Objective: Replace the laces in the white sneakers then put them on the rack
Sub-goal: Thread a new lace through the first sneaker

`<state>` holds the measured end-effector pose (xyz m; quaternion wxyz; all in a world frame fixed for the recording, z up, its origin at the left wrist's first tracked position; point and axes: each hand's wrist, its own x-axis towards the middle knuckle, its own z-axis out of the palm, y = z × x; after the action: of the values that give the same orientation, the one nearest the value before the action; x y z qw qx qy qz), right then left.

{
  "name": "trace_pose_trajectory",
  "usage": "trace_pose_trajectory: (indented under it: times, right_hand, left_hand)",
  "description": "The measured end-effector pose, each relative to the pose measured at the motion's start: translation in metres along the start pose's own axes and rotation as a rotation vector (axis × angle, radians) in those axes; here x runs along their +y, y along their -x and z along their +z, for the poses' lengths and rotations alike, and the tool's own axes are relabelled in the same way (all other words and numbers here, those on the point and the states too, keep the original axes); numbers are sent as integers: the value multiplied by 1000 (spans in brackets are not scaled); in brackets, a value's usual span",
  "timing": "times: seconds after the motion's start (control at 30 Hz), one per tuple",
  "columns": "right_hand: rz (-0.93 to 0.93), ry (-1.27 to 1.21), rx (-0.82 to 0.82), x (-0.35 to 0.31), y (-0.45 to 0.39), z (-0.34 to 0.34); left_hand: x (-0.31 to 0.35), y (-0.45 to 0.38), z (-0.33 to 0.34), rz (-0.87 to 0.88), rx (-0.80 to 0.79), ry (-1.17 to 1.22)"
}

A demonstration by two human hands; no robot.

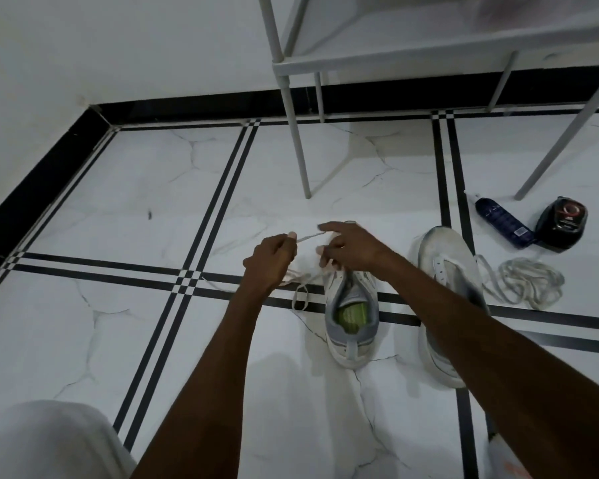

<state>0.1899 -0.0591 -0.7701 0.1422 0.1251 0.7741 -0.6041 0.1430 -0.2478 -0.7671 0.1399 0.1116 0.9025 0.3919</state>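
From the head camera we see our left hand [269, 261] pinching a white lace [306, 237] that runs taut across to our right hand [348, 248], whose fingers curl around the lace just above the front of a white sneaker [351, 326] standing upright on the tiled floor [118, 209]. The second sneaker [445, 271] lies just beside it to the right, partly behind our right forearm, with a loose pile of laces [529, 283] near it. The white rack [395, 60] stands at the floor's far edge by the wall, and a dark bottle [502, 223] lies touching a black container [562, 224] near its right leg.

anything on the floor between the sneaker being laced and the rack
Nothing visible does. Bare tile lies between the sneaker and the rack; the second sneaker, loose lace pile, bottle and black container sit off right.
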Motion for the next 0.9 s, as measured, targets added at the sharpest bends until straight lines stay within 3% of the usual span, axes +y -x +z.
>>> trace_pose_trajectory:
  times: [0.07,0.1,0.13,0.23,0.27,0.3,0.4,0.47,0.53,0.63,0.67,0.73,0.83,0.9]
  right_hand:
    - [-43,151,-166,-12,7,8]
    - [-59,186,-147,-15,5,10]
    - [-58,187,-40,-14,0,9]
    - [-32,1,489,-5,-15,-10]
    - [-26,-49,547,-4,-18,-17]
    - [-13,-68,482,-3,-18,-21]
    - [-33,118,19,-16,-6,-16]
    - [-46,195,-144,-19,1,-5]
    - [-15,155,-19,-13,-2,-2]
    - [20,87,485,5,-13,-17]
    - [14,88,526,8,-14,-23]
    - [-11,48,310,4,-11,-24]
    - [-77,181,-29,-12,2,-10]
    - [-94,214,-46,-14,4,-4]
  left_hand:
    - [6,2,6,0,-36,-59]
    - [7,3,7,0,-44,-64]
    - [7,2,8,-2,-45,-58]
    - [2,1,7,-22,-48,-20]
    - [0,1,6,-28,-43,-17]
    - [-2,1,5,-30,-36,-23]
    - [1,1,6,-20,-22,-26]
    - [6,1,10,-8,-37,-15]
    - [9,1,14,2,-44,-20]
    - [6,1,12,-9,-33,-6]
    - [5,0,10,-15,-25,4]
    - [5,-1,8,-17,-14,7]
    - [14,0,10,3,-18,0]
    - [19,0,12,23,-29,-8]
